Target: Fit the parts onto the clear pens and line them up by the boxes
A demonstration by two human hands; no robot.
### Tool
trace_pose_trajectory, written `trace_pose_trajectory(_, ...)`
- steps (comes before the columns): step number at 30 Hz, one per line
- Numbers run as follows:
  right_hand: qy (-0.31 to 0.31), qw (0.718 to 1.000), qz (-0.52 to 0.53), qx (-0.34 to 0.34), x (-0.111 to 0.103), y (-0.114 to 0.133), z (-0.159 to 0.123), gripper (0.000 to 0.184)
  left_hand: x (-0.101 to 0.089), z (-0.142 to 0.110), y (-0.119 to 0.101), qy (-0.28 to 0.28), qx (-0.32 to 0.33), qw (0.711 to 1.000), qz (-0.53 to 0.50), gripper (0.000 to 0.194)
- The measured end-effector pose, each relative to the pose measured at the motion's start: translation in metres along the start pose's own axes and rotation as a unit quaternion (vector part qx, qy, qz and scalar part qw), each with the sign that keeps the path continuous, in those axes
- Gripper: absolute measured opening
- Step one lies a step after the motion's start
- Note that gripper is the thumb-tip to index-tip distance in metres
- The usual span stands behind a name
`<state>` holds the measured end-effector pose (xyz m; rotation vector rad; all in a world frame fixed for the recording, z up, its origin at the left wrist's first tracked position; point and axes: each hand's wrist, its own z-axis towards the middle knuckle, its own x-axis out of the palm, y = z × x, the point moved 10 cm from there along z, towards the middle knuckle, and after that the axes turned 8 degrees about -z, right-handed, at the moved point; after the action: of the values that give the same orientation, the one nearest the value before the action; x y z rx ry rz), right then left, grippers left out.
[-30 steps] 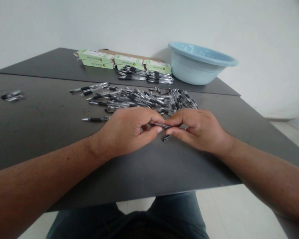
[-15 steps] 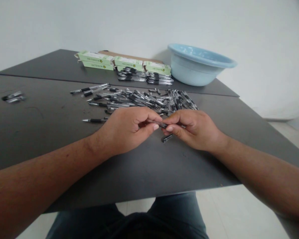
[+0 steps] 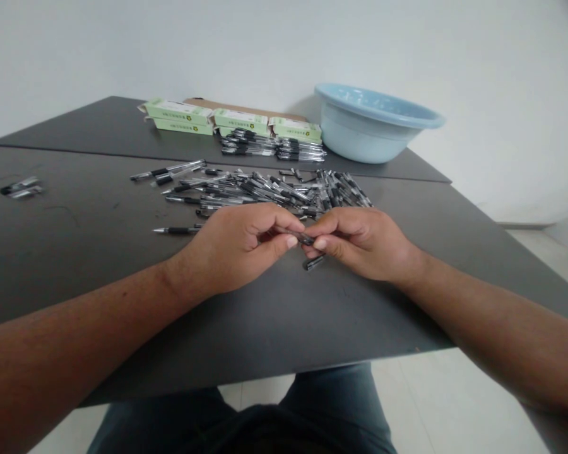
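- Left hand [image 3: 239,246] is mostly curled in, thumb and index finger pinched together on a slim dark piece [image 3: 305,239], maybe part of a pen, hard to say with so little of it poking out.
- Right hand [image 3: 369,243] has the other end of that same piece, also a thumb-and-finger pinch, other fingers tucked under. Both hands are basically nose to nose, fingertips almost meeting.
- The piece sits right between them, near the middle of the desk [image 3: 265,328], on the person's side of the pens.
- A short black-and-clear bit [image 3: 313,263] pokes out just below the right hand's fingers, looks like a cap. Can't tell from here whether the fingers touch it.
- Just beyond the hands there's a messy heap of pens [image 3: 274,189], pointing every which way.
- One pen [image 3: 176,230] lies by the left hand, its far end hidden behind it.
- Way off to the left, a little clump of black-and-clear bits [image 3: 21,187], kinda blurry.
- At the back: green boxes [image 3: 182,120], neater stacks of pens [image 3: 250,144] in front, blue basin [image 3: 373,135] on the right.
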<state>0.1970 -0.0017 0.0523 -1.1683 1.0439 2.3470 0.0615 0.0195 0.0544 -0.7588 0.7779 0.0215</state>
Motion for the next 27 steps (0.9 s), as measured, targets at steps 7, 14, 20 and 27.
trace_pose_trajectory(7, -0.031, 0.997, -0.058, -0.034, -0.004, 0.013, 0.004, 0.018, 0.005, 0.001, -0.001, 0.013, 0.002, 0.999, 0.049, 0.025)
trace_pose_trajectory(14, -0.032, 0.987, -0.149, 0.043, -0.026, -0.013, 0.005, 0.019, 0.005, 0.002, 0.015, 0.002, -0.042, 0.999, 0.002, 0.035)
trace_pose_trajectory(20, 0.037, 0.965, -0.220, 0.138, -0.046, -0.061, 0.000, 0.020, -0.004, 0.000, 0.037, -0.038, -0.072, 0.996, -0.025, 0.038)
trace_pose_trajectory(27, 0.168, 0.945, -0.278, 0.047, 0.004, -0.060, 0.001, 0.022, -0.001, 0.001, 0.035, -0.007, -0.055, 0.998, 0.034, 0.039)
